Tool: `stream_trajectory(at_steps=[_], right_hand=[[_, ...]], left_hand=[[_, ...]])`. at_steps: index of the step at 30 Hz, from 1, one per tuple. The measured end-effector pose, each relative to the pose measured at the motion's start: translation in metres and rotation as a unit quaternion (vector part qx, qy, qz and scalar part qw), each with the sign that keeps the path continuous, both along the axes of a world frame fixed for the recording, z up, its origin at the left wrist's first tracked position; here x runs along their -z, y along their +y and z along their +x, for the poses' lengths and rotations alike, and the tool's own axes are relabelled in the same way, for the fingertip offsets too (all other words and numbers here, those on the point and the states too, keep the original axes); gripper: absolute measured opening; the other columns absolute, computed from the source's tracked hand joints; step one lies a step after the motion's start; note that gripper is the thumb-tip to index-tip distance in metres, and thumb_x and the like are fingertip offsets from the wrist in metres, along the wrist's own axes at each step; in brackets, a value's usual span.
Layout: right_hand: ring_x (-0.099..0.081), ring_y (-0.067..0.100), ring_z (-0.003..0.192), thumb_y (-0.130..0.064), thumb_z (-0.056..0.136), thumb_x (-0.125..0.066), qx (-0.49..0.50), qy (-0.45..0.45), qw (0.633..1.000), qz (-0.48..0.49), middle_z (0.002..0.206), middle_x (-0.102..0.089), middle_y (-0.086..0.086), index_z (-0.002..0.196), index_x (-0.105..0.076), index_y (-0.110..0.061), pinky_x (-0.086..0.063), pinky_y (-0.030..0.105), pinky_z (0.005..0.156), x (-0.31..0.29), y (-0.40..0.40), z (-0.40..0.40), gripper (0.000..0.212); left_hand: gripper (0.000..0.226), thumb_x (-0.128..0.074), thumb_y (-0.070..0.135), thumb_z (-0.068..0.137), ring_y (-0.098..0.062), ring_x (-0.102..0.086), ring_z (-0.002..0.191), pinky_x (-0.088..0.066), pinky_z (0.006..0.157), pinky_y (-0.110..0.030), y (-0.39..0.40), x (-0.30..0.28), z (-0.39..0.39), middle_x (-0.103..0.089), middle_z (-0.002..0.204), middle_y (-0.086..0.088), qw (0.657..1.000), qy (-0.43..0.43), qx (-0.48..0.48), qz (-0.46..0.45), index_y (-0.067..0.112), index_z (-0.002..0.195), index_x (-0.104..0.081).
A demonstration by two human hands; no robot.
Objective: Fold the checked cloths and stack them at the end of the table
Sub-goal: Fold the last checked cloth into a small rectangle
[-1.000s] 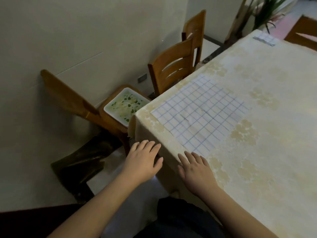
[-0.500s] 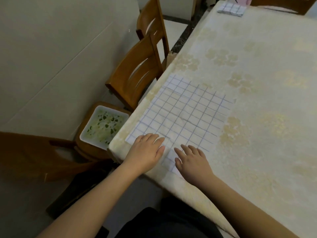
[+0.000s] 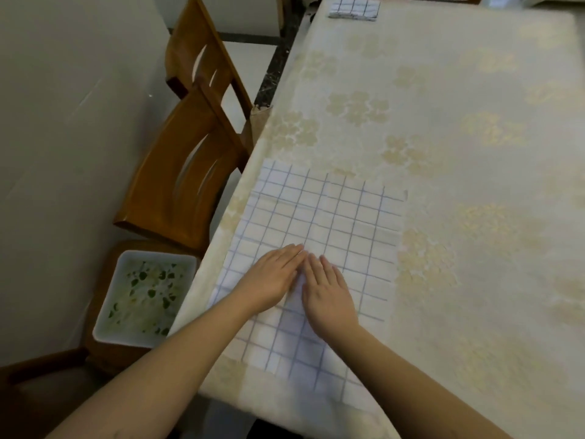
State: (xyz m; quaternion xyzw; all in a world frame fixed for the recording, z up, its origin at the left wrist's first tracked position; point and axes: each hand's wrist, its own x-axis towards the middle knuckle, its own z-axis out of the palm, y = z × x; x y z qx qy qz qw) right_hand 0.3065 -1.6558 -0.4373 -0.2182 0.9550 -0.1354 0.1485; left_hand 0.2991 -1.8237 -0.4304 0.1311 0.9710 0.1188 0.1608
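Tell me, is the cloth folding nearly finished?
Not yet. Done: a small folded checked pile already sits at the far end of the table. In hand: one checked cloth lies spread flat, with the left hand and right hand resting flat on it, side by side. Left: fold this cloth and put it on the pile.

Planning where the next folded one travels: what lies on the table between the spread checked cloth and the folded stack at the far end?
Only bare tablecloth between checked cloth and folded stack, head view.

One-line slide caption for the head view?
Both hands, left hand and right hand, press flat on the spread checked cloth; folded cloths wait at the table's far end.
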Motion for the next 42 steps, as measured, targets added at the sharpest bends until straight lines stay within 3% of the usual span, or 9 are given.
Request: stream_trajectory(at_steps=[2, 5, 11, 24, 29, 33, 36, 39, 42], right_hand=[[-0.039, 0.026, 0.14, -0.032, 0.097, -0.034, 0.005, 0.004, 1.0, -0.013, 0.151, -0.042, 0.009, 0.144, -0.043, -0.006, -0.022, 0.039, 0.119, 0.018, -0.013, -0.005, 0.055], [-0.024, 0.023, 0.147, -0.042, 0.098, -0.036, 0.013, 0.022, 1.0, -0.011, 0.159, -0.026, 0.005, 0.152, -0.031, -0.011, -0.017, 0.042, 0.117, 0.034, -0.015, -0.006, 0.062], [0.004, 0.021, 0.151, -0.073, 0.092, -0.023, 0.048, 0.039, 0.997, 0.039, 0.164, -0.002, -0.001, 0.156, -0.012, -0.028, -0.005, 0.046, 0.12, 0.038, 0.02, -0.009, 0.079], [0.003, 0.018, 0.151, -0.078, 0.088, -0.028, 0.092, 0.03, 0.992, 0.077, 0.164, 0.0, -0.003, 0.156, -0.006, -0.032, -0.008, 0.044, 0.12, 0.028, 0.157, -0.003, 0.085], [0.006, 0.013, 0.15, -0.077, 0.089, -0.025, 0.1, 0.025, 0.99, 0.096, 0.164, 0.004, -0.005, 0.156, -0.003, -0.033, -0.007, 0.041, 0.121, 0.024, 0.226, -0.006, 0.083], [0.006, 0.014, 0.15, -0.074, 0.091, -0.026, 0.077, 0.016, 0.992, 0.101, 0.164, 0.005, -0.005, 0.156, -0.005, -0.033, -0.005, 0.039, 0.121, 0.025, 0.251, -0.012, 0.079], [-0.009, 0.018, 0.15, -0.064, 0.097, -0.019, 0.079, 0.045, 0.993, 0.077, 0.163, -0.008, -0.001, 0.155, -0.018, -0.029, -0.009, 0.04, 0.12, 0.028, 0.254, -0.012, 0.068], [-0.033, 0.023, 0.142, -0.048, 0.102, -0.022, 0.123, 0.117, 0.985, 0.012, 0.153, -0.039, 0.009, 0.146, -0.043, -0.013, -0.02, 0.042, 0.117, 0.024, 0.235, -0.024, 0.06], [-0.031, 0.024, 0.143, -0.03, 0.099, -0.035, 0.123, 0.139, 0.981, -0.062, 0.153, -0.038, 0.012, 0.146, -0.04, -0.006, -0.021, 0.039, 0.118, 0.02, 0.188, -0.046, 0.054]], left_hand=[[0.059, -0.009, 0.038, 0.099, -0.01, -0.005, 0.149, -0.001, 0.121, -0.029, -0.012, 0.018, -0.009, -0.008, 0.162, 0.005, 0.999, 0.019, 0.025, -0.041, 0.02, 0.155, -0.013], [0.06, -0.016, 0.044, 0.101, -0.015, -0.012, 0.149, -0.007, 0.119, -0.035, -0.027, 0.034, -0.014, -0.018, 0.162, 0.001, 0.996, 0.043, 0.038, -0.07, 0.018, 0.155, -0.02], [0.077, -0.022, 0.064, 0.096, -0.018, 0.004, 0.151, -0.007, 0.12, -0.043, -0.026, 0.043, -0.009, 0.002, 0.164, 0.004, 0.995, 0.048, 0.043, -0.073, 0.02, 0.156, -0.002], [0.089, -0.014, 0.077, 0.088, -0.023, 0.018, 0.148, 0.0, 0.119, -0.05, 0.095, 0.038, -0.008, 0.013, 0.163, -0.001, 0.994, 0.023, 0.094, -0.047, 0.021, 0.156, 0.001], [0.093, -0.026, 0.079, 0.084, -0.024, 0.019, 0.148, 0.002, 0.119, -0.051, 0.117, 0.036, -0.007, 0.015, 0.163, -0.002, 0.994, 0.022, 0.091, -0.052, 0.027, 0.156, 0.003], [0.09, -0.027, 0.081, 0.084, -0.023, 0.008, 0.15, -0.003, 0.119, -0.051, 0.091, 0.035, -0.01, 0.006, 0.164, 0.0, 0.994, 0.03, 0.087, -0.053, 0.032, 0.156, -0.001], [0.08, -0.024, 0.072, 0.092, -0.019, -0.001, 0.151, -0.007, 0.119, -0.046, 0.065, 0.03, -0.011, -0.001, 0.164, 0.001, 0.994, 0.045, 0.086, -0.046, 0.027, 0.156, -0.008], [0.064, -0.024, 0.057, 0.099, -0.023, -0.028, 0.145, -0.017, 0.116, -0.041, 0.067, 0.023, -0.025, -0.03, 0.158, -0.004, 0.991, 0.094, 0.093, -0.006, 0.019, 0.15, -0.035], [0.046, -0.036, 0.033, 0.101, -0.025, -0.049, 0.127, -0.031, 0.109, -0.038, 0.102, 0.024, -0.052, -0.055, 0.138, -0.009, 0.98, 0.136, 0.101, 0.107, 0.01, 0.135, -0.054]])
